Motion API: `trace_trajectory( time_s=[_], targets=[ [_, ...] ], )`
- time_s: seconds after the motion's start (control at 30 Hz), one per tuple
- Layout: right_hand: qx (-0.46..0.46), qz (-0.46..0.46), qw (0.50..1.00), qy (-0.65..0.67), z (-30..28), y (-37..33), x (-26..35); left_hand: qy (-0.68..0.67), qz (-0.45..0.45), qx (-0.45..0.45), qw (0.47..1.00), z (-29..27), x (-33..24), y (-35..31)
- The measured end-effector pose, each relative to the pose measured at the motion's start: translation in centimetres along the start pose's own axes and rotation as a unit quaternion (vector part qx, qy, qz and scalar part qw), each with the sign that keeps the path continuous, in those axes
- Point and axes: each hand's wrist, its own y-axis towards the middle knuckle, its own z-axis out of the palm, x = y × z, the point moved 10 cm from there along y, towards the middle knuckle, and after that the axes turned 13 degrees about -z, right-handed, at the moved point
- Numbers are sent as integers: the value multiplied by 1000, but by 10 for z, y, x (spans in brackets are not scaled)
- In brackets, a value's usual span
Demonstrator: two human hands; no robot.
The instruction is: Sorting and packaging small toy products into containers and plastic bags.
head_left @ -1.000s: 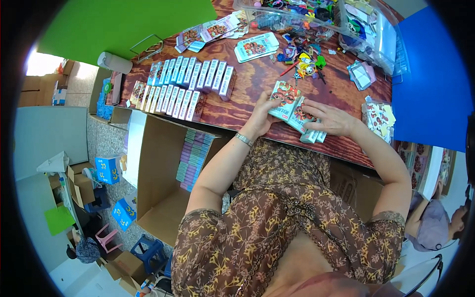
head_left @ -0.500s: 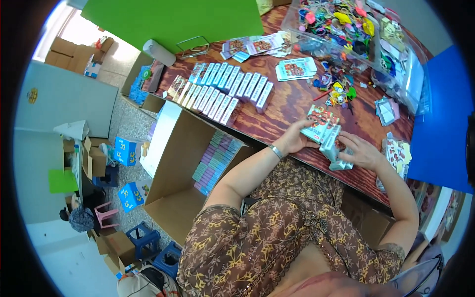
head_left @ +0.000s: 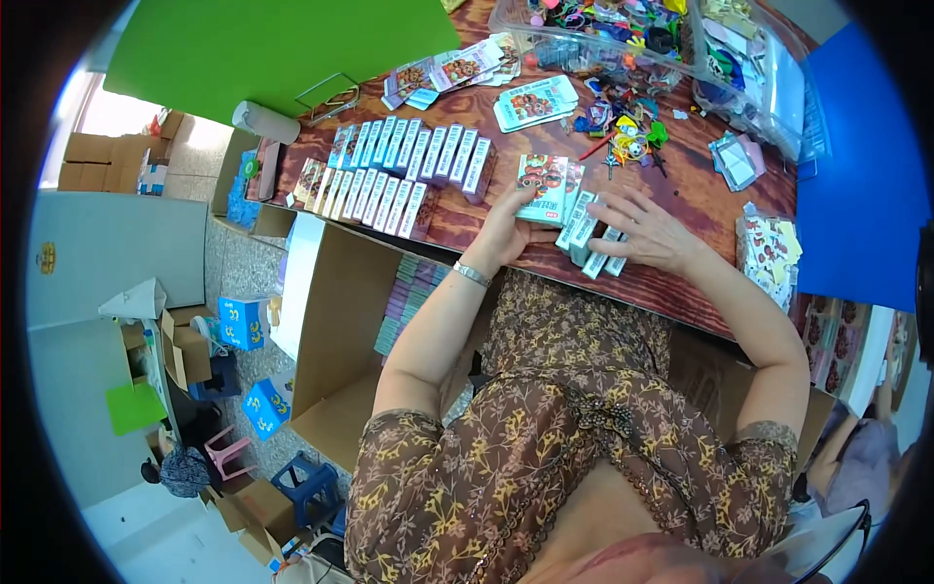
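Boxes point(head_left: 580, 223) under right hand point(head_left: 649, 234): more spine-up than second ago.

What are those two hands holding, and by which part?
The left hand holds a printed box by its left side. The right hand lies over boxes beside it; whether it grips any cannot be told.

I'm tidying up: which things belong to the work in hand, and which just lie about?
Work in hand:
teal carton, held by the left hand
small cartons at the right hand
lined-up cartons, probably

Apparently lying about:
white roll
blue boxes
pink stool
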Motion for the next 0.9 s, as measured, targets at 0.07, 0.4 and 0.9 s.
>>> trace_trajectory(
  time_s=[0.07,0.4,0.9],
  targets=[
    [15,-22,998,56,2,6,3,-32,-14,8,999,-6,6,2],
    [116,-31,991,51,19,16,7,533,198,-313,761,6,-54,-44],
    [59,-53,997,4,49,112,-35,555,489,-456,495,21,-106,-182]
  ],
)
